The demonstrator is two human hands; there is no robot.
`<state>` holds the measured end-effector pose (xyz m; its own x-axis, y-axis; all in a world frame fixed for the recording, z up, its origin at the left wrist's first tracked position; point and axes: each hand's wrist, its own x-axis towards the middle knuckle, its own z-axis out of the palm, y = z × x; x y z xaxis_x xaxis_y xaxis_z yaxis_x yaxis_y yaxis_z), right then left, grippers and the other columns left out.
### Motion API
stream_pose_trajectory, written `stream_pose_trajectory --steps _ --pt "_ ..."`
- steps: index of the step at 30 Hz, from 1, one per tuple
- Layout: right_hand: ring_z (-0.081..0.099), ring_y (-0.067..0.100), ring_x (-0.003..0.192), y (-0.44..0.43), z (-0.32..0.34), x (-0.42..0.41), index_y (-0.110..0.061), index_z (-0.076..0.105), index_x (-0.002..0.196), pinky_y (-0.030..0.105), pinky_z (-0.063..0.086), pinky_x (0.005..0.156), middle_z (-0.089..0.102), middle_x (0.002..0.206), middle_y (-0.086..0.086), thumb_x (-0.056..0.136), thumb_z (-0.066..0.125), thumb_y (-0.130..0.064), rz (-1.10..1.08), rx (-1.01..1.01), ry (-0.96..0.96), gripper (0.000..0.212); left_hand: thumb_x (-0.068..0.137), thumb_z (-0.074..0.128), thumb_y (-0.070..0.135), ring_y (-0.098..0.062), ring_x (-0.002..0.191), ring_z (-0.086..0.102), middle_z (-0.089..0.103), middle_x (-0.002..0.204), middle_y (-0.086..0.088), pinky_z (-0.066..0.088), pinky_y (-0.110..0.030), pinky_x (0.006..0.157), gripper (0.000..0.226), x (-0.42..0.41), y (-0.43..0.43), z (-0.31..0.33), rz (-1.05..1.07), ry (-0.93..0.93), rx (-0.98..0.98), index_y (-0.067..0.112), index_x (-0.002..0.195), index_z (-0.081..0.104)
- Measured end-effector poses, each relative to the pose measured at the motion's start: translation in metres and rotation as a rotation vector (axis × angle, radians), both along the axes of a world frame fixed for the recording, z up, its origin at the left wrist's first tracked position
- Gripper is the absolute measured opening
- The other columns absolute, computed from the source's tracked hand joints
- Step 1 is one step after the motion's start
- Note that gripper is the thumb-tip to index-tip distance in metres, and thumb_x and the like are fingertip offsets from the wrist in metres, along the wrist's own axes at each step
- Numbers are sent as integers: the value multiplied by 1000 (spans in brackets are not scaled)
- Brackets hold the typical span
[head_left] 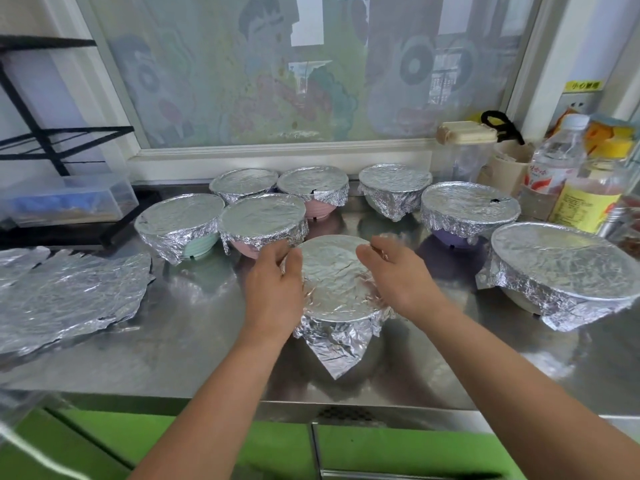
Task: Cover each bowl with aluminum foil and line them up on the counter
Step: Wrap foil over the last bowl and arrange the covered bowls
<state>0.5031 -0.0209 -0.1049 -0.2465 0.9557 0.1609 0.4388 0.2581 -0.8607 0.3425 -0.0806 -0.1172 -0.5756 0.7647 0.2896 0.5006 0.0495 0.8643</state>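
A foil-covered bowl (335, 282) stands in the middle of the steel counter (173, 341), with a loose foil corner hanging over its near side. My left hand (273, 289) grips the bowl's left rim, fingers curled over the foil. My right hand (398, 275) grips the right rim the same way. Several other foil-covered bowls stand behind and beside it: a green one (180, 225), a pink one (263, 220), two at the back (313, 183), a purple one (469, 207) and a large one (568, 268) at the right.
Loose foil sheets (69, 296) lie flat on the counter's left. A black rack with a clear plastic box (69, 199) stands at the far left. Bottles (557, 164) and containers crowd the back right corner. A window sill runs behind the bowls.
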Motion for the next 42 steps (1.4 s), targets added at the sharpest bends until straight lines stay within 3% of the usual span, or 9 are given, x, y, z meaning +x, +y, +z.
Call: stream_pose_trajectory --steps 4,10,18,22,24,30,32,35,42 --pt "45 22 132 12 15 3 -17 42 146 36 33 109 49 145 5 95 51 -52 55 29 -100 62 99 50 30 -13 95 50 53 87 20 32 -23 84 6 6 -3 8 50 -237 48 28 95 54" --pt "48 8 121 24 8 -7 -18 51 140 25 32 100 52 142 -4 95 57 -45 171 -85 85 53 99 46 37 -18 132 41 42 147 -1 29 -28 107 50 20 2 3 -3 -152 -49 15 144 40" --pt "50 22 82 16 -3 -5 -16 52 85 34 37 73 53 79 -1 96 51 -44 46 89 -153 30 100 44 23 -23 89 56 63 101 -6 47 -42 87 15 -2 13 0 -57 -209 -34 21 111 54" --pt "53 21 121 24 13 -3 -13 54 136 34 38 101 59 132 2 98 51 -45 65 -4 -91 50 100 48 26 -17 92 55 59 95 5 44 -34 89 14 -8 10 -4 -19 -319 11 21 106 58" --pt "60 12 103 27 14 -6 -19 53 138 29 42 89 57 137 0 97 54 -44 136 -127 66 48 98 49 26 -18 80 53 59 83 0 42 -33 77 17 -5 10 -11 -48 -437 31 21 87 61" --pt "47 -8 40 24 4 -5 -15 62 127 21 31 55 54 48 -27 99 52 -38 86 -146 81 38 94 46 12 -19 70 43 49 66 -6 32 -34 67 31 -10 19 -20 -51 -526 40 17 65 56" --pt "62 2 58 18 7 -3 -5 65 121 32 45 60 67 61 -13 100 51 -36 80 -90 31 40 94 45 10 -20 70 42 48 65 -7 31 -35 66 29 -11 22 -17 -90 -508 -4 13 68 57" --pt "58 35 113 13 14 -1 3 60 121 42 44 95 65 118 20 101 46 -36 52 14 -169 46 96 44 26 -25 78 55 61 77 -10 42 -38 74 29 -18 20 -4 -97 -290 -74 13 76 61" --pt "41 17 136 46 21 -24 -19 50 142 21 25 108 47 147 2 103 45 -26 481 306 -506 40 81 -3 71 -28 146 15 21 159 -10 12 -48 117 92 50 -32 26 -205 762 -383 16 151 21"
